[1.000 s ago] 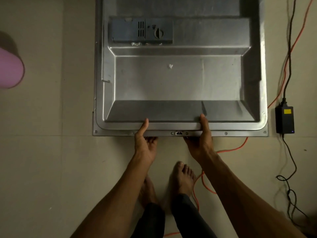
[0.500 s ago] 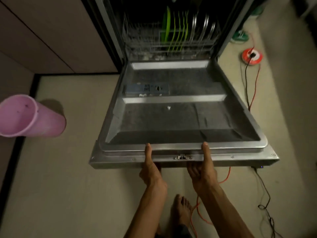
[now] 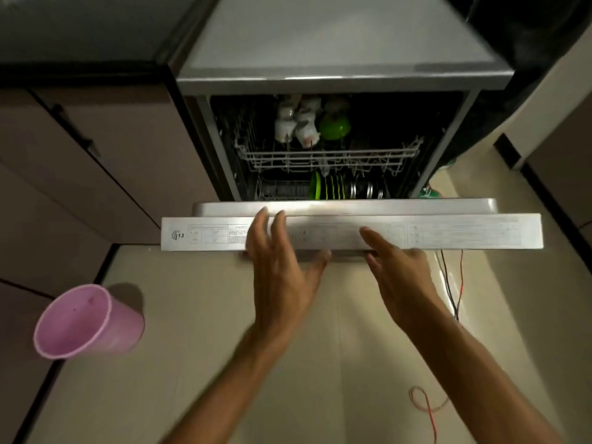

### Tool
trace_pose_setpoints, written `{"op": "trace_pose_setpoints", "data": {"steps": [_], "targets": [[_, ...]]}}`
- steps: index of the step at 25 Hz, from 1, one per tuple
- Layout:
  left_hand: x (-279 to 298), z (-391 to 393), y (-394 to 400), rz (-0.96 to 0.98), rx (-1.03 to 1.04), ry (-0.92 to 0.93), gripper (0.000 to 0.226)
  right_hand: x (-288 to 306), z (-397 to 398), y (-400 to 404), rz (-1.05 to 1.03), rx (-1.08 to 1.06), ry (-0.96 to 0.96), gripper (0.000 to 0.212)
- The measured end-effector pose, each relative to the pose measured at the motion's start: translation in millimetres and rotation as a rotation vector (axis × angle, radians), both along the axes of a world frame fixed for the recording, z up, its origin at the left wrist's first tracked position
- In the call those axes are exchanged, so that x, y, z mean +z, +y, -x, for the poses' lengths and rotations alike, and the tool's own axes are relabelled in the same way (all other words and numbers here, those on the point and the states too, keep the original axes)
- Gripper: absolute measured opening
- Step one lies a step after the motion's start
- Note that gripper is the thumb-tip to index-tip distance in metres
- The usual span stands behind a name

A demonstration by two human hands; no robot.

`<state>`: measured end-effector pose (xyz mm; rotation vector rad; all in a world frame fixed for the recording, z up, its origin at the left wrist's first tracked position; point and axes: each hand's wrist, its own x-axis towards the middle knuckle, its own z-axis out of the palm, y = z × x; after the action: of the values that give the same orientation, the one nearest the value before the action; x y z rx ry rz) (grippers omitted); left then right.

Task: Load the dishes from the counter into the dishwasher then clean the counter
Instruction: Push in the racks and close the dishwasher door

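Fingers (image 3: 278,225) of both the left hand (image 3: 278,277) and the right hand (image 3: 400,277) lie straight, gripping nothing, against the half-raised dishwasher door (image 3: 448,232) at frame centre; green plates (image 3: 326,187) stand racked behind

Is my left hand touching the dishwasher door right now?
Touching. The head view shows the left hand with its fingers laid flat on the dishwasher door.

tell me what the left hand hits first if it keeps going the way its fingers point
The left hand would probably meet the dishwasher door first: its straight fingers already lie over the door's top edge, though actual contact is hard to judge.
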<state>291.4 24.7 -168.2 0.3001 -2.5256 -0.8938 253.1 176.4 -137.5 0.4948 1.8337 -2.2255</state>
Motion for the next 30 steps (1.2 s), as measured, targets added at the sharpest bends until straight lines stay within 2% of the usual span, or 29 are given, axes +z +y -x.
{"op": "trace_pose_setpoints", "data": {"steps": [2, 3, 5, 6, 7, 9, 10, 12, 15, 19, 22, 25, 27, 30], "targets": [[6, 58, -21, 0.376, -0.173, -0.17, 0.1, 10, 34, 4, -0.256, 0.19, 0.02, 0.046], [11, 83, -31, 0.48, -0.217, -0.228, 0.103, 16, 48, 8, -0.411, 0.273, 0.028, 0.055], [29, 126, -44, 0.534, -0.254, -0.303, 0.113, 32, 79, 17, -0.709, 0.341, 0.125, 0.06], [42, 142, -46, 0.524, -0.246, -0.312, 0.123, 43, 95, 19, -0.893, 0.321, 0.242, 0.059], [55, 157, -48, 0.546, -0.224, -0.312, 0.133, 53, 112, 18, -1.12, 0.279, 0.402, 0.068], [77, 187, -51, 0.706, -0.191, -0.325, 0.15, 74, 154, 8, -1.484, 0.364, 0.634, 0.11], [86, 201, -54, 0.789, -0.193, -0.357, 0.155, 83, 179, -1, -1.602, 0.49, 0.657, 0.129], [99, 227, -60, 0.866, -0.199, -0.456, 0.16, 96, 219, -20, -1.76, 0.728, 0.652, 0.149], [103, 250, -71, 0.789, -0.221, -0.533, 0.158, 83, 252, -28, -1.82, 0.875, 0.662, 0.149], [102, 257, -79, 0.761, -0.265, -0.351, 0.139, 71, 264, -27, -1.748, 0.698, 0.833, 0.132], [111, 273, -84, 0.846, -0.274, -0.323, 0.129, 82, 281, -31, -1.748, 0.759, 0.853, 0.131], [110, 289, -91, 0.855, -0.301, -0.389, 0.136, 74, 292, -31, -1.775, 0.802, 0.821, 0.138], [105, 292, -94, 0.837, -0.326, -0.438, 0.143, 73, 296, -31, -1.726, 0.796, 0.844, 0.135], [112, 295, -99, 0.841, -0.358, -0.49, 0.141, 82, 305, -33, -1.649, 0.814, 0.825, 0.13]]}}
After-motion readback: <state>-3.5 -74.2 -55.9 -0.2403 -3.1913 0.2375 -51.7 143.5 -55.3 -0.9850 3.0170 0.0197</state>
